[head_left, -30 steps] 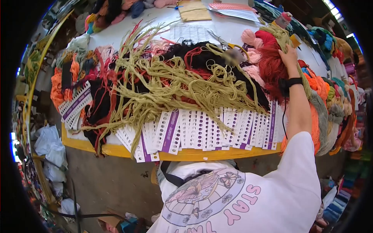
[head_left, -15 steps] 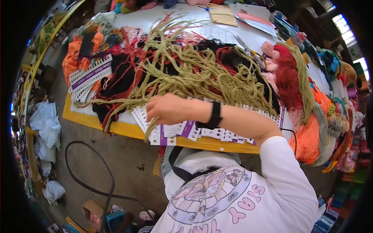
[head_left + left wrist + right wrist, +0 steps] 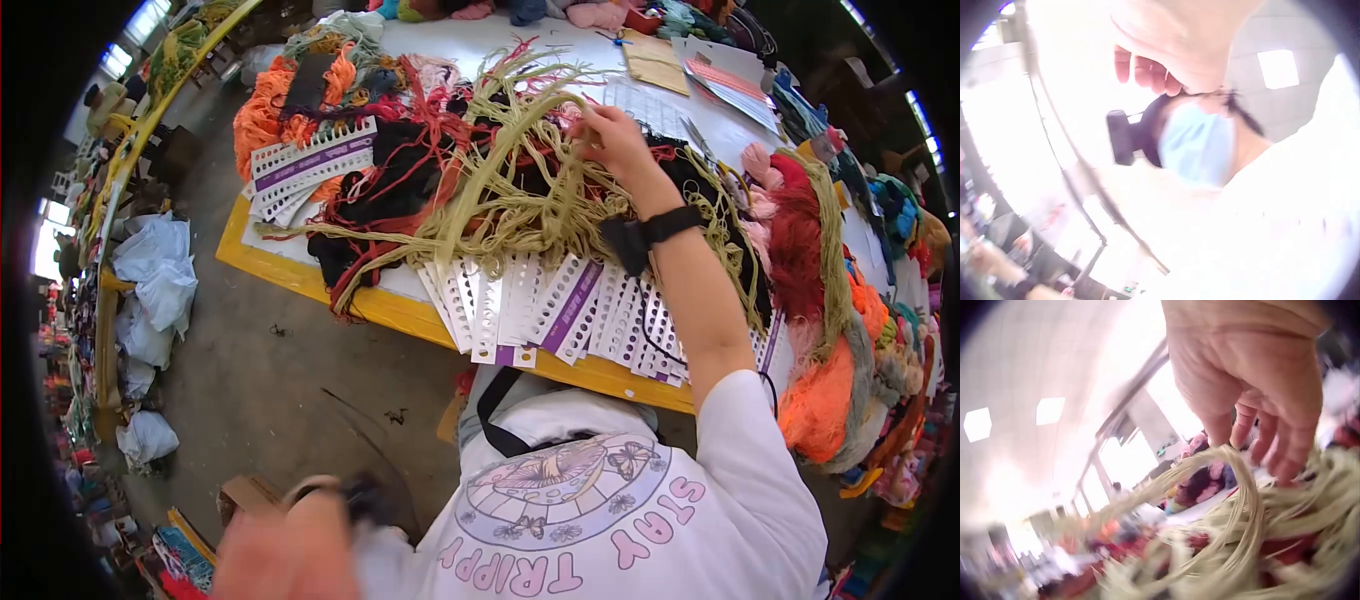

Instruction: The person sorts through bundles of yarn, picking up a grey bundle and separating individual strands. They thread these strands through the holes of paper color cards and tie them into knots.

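White-topped work table [image 3: 455, 40] with a yellow front edge. Lying directly on it: a tangled heap of olive-green yarn strands [image 3: 520, 190] over black and red yarn [image 3: 400, 185], a fanned row of white punched sample cards with purple stripes [image 3: 560, 315], orange yarn bundles [image 3: 270, 105], and tan paper sheets [image 3: 655, 60].

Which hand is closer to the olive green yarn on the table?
Right. The right hand reaches into the olive green yarn on the table, its fingers among the strands. The left hand is down near the body, off the table and blurred.
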`<state>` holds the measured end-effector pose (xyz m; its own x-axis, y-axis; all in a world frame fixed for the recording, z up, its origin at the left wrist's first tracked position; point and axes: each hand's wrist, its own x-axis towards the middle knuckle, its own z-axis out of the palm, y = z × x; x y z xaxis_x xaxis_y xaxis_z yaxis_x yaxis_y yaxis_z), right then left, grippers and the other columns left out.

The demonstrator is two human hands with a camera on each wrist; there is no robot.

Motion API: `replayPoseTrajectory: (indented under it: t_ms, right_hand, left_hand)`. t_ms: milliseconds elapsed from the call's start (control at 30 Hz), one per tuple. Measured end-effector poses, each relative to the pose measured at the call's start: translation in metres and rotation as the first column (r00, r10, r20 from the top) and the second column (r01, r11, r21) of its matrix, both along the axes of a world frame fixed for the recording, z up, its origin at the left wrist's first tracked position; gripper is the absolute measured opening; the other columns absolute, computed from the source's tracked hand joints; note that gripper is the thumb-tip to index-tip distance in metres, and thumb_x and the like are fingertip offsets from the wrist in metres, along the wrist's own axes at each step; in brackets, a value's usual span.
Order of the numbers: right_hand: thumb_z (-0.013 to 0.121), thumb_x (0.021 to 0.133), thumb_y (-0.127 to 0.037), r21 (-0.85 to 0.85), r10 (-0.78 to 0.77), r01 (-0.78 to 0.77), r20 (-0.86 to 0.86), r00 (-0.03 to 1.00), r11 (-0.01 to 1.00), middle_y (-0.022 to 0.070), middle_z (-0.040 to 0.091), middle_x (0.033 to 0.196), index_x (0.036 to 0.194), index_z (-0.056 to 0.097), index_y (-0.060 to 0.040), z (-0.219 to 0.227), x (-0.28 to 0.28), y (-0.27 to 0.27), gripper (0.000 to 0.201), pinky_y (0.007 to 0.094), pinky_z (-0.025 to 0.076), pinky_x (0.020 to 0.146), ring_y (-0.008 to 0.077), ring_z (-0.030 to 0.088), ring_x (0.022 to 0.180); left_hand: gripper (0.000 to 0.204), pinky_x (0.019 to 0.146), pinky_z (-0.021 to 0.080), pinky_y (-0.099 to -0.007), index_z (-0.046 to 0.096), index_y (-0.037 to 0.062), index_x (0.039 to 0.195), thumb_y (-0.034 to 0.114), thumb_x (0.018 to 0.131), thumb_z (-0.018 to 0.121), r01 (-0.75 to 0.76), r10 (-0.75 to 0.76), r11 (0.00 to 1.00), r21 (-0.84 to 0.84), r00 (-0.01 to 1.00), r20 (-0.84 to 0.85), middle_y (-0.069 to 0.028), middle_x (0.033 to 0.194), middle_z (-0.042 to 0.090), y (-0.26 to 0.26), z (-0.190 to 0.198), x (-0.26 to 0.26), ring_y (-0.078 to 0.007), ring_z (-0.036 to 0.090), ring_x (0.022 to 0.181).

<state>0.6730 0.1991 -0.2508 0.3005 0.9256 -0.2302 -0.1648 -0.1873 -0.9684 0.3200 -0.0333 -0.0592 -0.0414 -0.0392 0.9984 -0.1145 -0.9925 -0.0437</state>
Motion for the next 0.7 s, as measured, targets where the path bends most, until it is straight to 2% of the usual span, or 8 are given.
replayPoseTrajectory:
  t_ms: [33,67,133,200,267,333,400,700]
  right_hand:
    - [0.058,0.077,-0.018,0.159,-0.086,-0.019,0.629,0.773,0.987,0.0071,0.059,0.088,0.09,0.058,-0.0049,0.002,0.002,-0.011,0.019,0.028,0.047,0.064,0.017,0.058,0.075]
    - [0.059,0.075,-0.018,0.266,-0.238,-0.134,0.952,0.192,0.955,0.0081,0.059,0.088,0.092,0.059,-0.0048,0.004,-0.001,-0.028,0.021,0.0295,0.047,0.066,0.0195,0.058,0.075]
    - [0.06,0.075,-0.016,0.023,0.195,-0.479,0.895,0.401,0.877,0.0083,0.06,0.088,0.088,0.063,-0.0077,0.009,-0.046,-0.054,0.016,0.0304,0.046,0.071,0.0207,0.058,0.077]
    - [0.059,0.075,-0.014,-0.273,0.76,-0.88,0.636,0.138,0.388,0.0117,0.06,0.086,0.088,0.063,-0.0075,0.007,-0.079,-0.072,0.015,0.0311,0.045,0.072,0.0228,0.058,0.078]
    - [0.056,0.075,-0.014,-0.582,0.761,-0.802,0.578,-0.294,0.132,0.0143,0.058,0.103,0.106,0.056,-0.004,-0.001,-0.106,-0.068,0.032,0.0346,0.043,0.084,0.0272,0.055,0.096]
    - [0.058,0.074,-0.016,0.054,0.229,-0.807,0.946,0.23,0.588,0.0177,0.05,0.116,0.115,0.048,-0.0025,-0.038,-0.09,-0.038,0.044,0.0351,0.037,0.093,0.0303,0.047,0.108]
    - [0.059,0.074,-0.017,0.224,-0.121,-0.35,0.948,0.293,0.909,0.0199,0.042,0.123,0.12,0.043,-0.0033,-0.012,-0.061,-0.002,0.051,0.0342,0.031,0.098,0.0333,0.038,0.117]
    - [0.064,0.068,-0.031,-0.532,0.56,-0.286,0.829,0.018,0.797,0.0113,0.06,0.068,0.073,0.064,-0.0068,0.049,0.044,-0.135,0.025,0.0366,0.047,0.062,0.0268,0.06,0.07]
  left_hand:
    - [0.025,0.076,0.044,-0.035,0.057,0.0135,0.101,0.025,0.079,0.06,-0.086,0.053,0.975,-0.204,0.985,-0.164,-0.0023,0.103,0.053,0.02,-0.034,0.016,-0.0176,0.052,0.091]
    - [0.029,0.079,0.043,-0.0365,0.055,0.0143,0.104,0.025,0.078,0.061,-0.212,0.059,0.905,-0.369,0.921,-0.385,-0.0031,0.107,0.051,0.038,-0.071,0.035,-0.0182,0.05,0.095]
    - [0.038,0.084,0.04,-0.0395,0.051,0.0159,0.111,0.027,0.077,0.062,-0.438,-0.056,0.782,-0.444,0.661,-0.749,-0.0046,0.116,0.045,0.06,-0.146,0.069,-0.0194,0.046,0.103]
    - [0.047,0.09,0.037,-0.0425,0.048,0.0176,0.117,0.029,0.075,0.064,-0.586,-0.131,0.743,-0.324,0.347,-0.929,-0.0062,0.125,0.039,0.064,-0.187,0.089,-0.0206,0.042,0.111]
    - [0.062,0.093,0.031,-0.0519,0.041,0.017,0.125,0.039,0.072,0.063,-0.659,-0.177,0.714,-0.236,0.156,-0.972,-0.0112,0.134,0.032,0.058,-0.208,0.1,-0.0285,0.032,0.121]
    - [0.076,0.093,0.009,-0.0667,0.034,0.0185,0.131,0.048,0.067,0.063,-0.663,-0.36,0.67,-0.334,0.104,-0.927,-0.0156,0.141,0.014,0.044,-0.228,0.107,-0.0391,0.004,0.13]
    - [0.072,0.094,0.012,-0.0647,0.04,0.0168,0.127,0.047,0.066,0.065,-0.692,-0.293,0.651,-0.311,0.148,-0.944,-0.0164,0.139,0.019,0.032,-0.235,0.116,-0.039,0.008,0.129]
    - [0.064,0.097,0.012,-0.0605,0.045,0.0119,0.122,0.041,0.069,0.066,-0.6,-0.363,0.691,-0.402,0.192,-0.912,-0.0152,0.137,0.025,0.029,-0.232,0.127,-0.0364,0.012,0.129]
